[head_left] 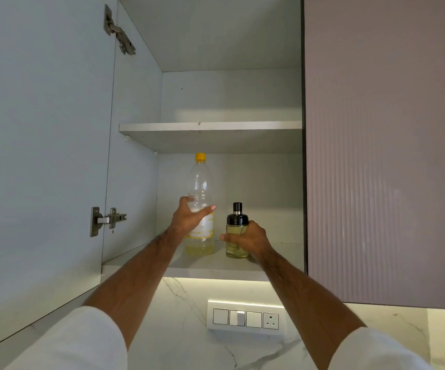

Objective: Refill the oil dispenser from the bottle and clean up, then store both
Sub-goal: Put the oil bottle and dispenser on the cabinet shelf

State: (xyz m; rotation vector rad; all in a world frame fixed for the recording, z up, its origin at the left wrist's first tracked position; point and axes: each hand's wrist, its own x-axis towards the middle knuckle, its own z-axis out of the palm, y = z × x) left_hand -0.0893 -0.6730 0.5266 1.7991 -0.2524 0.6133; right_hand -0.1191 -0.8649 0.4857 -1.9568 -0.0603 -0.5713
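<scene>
The oil dispenser (237, 236) stands upright on the bottom shelf (210, 265) of the open wall cabinet, and the right hand (248, 240) is wrapped round its glass body from the right, thumb across the front, fingers curled behind. Its black cap sticks up clear above the knuckles. Low on the glass there is white lettering, partly covered; it looks like "KARO". Just to its left, not touching, stands the bottle (200, 206), tall clear plastic with a yellow cap and a little yellow oil at the base. The left hand (189, 217) grips its middle, thumb on the left side, fingertips showing on the right. The bottle's yellow-and-white label is too blurred to read.
</scene>
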